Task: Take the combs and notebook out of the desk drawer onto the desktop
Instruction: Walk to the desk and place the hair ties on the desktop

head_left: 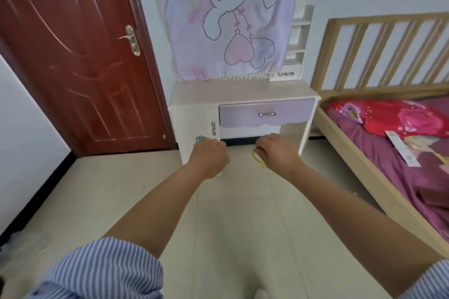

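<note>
Both arms are reaching out toward the desk (243,94), whose lilac drawer (266,112) is sitting shut under the bare desktop, so the combs and notebook are not showing. The left hand (209,155) is hanging in front of the desk's small cupboard door (194,126), its grip curled closed around something small with a blue sparkle at the top, too blurred to name. The right hand (277,153) is hovering below the drawer, its grip closed on a thin yellow item (258,160) that I cannot identify.
</note>
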A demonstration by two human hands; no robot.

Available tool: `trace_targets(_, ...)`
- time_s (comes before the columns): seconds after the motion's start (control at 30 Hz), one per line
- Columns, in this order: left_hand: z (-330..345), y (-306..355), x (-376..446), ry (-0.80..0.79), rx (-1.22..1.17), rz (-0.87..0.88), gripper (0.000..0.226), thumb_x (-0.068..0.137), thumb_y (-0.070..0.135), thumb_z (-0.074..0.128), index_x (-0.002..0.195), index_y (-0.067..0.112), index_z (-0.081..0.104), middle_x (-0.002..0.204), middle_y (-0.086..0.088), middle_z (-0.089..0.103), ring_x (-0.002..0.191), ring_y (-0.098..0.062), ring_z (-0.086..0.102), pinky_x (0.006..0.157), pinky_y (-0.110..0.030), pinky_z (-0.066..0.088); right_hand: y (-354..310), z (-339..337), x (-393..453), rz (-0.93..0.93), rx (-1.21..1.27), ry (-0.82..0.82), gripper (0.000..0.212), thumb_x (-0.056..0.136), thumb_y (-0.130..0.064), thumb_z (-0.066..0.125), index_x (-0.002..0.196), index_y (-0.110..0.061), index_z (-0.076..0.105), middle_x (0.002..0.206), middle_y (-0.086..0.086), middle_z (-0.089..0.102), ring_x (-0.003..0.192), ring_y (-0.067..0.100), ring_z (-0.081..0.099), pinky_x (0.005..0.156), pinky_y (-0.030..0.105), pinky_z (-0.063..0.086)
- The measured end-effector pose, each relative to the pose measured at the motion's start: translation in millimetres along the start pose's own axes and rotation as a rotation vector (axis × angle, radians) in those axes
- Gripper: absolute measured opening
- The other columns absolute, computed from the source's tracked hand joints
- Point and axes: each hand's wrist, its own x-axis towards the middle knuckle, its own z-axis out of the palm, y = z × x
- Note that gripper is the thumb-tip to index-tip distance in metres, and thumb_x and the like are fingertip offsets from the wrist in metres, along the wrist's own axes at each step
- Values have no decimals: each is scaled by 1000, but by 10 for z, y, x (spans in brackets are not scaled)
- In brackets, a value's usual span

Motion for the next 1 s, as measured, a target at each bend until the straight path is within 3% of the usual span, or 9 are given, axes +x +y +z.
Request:
trace_targets(0.13, 4, -325, 1226, -66, -76, -28, 29, 97, 23, 36, 109, 1, 50, 119, -17, 54, 109, -31, 47, 89, -40, 41, 601, 180, 1108, -8, 33, -67, 23, 96, -13, 44, 100, 1, 62, 104, 17, 67, 100, 30, 55, 80, 37, 44)
trace_targets(0.3, 119, -841, 2462, -38, -157, -90, 24, 94, 22, 39, 98, 3, 53, 108, -16, 58, 100, -29, 49, 83, -38, 41, 1071, 480, 2521, -11, 107, -55, 20, 93, -9, 47, 95, 3, 64, 99, 20, 68, 97, 31, 57, 79, 38, 45)
trace_targets(0.5, 508, -1824, 3858, -102, -226, -176, 28, 96, 21, 36, 105, 3, 56, 114, -17, 58, 107, -31, 49, 91, -40, 41, 1421, 1156, 4099, -42, 133, -53, 21, 91, -8, 53, 107, -1, 66, 104, 19, 70, 102, 31, 59, 83, 37, 47)
trace_targets(0.73, 972, -2830, 5374, -244, -304, -262, 26, 93, 21, 43, 101, 4, 60, 114, -17, 60, 108, -32, 51, 88, -38, 44, 1857, 1925, 5620, 83, 39, -373, 29, 95, -7, 42, 114, -6, 63, 116, 15, 62, 111, 28, 55, 91, 31, 46)
trace_targets(0.9, 1370, -3105, 6146, -281, -336, -302, 30, 94, 26, 40, 103, 4, 58, 112, -16, 61, 104, -31, 53, 86, -37, 44, 2076, 2448, 6419, 136, 84, -453, 30, 91, -3, 43, 113, -8, 64, 117, 12, 63, 111, 26, 56, 91, 29, 47)
trace_targets(1.0, 1628, -3231, 6527, -267, -292, -345, 33, 96, 28, 36, 109, 6, 57, 117, -16, 57, 111, -31, 49, 91, -40, 42, 2153, 2853, 6921, 109, 138, -487, 30, 91, -2, 43, 111, -6, 64, 117, 13, 63, 111, 27, 56, 93, 32, 47)
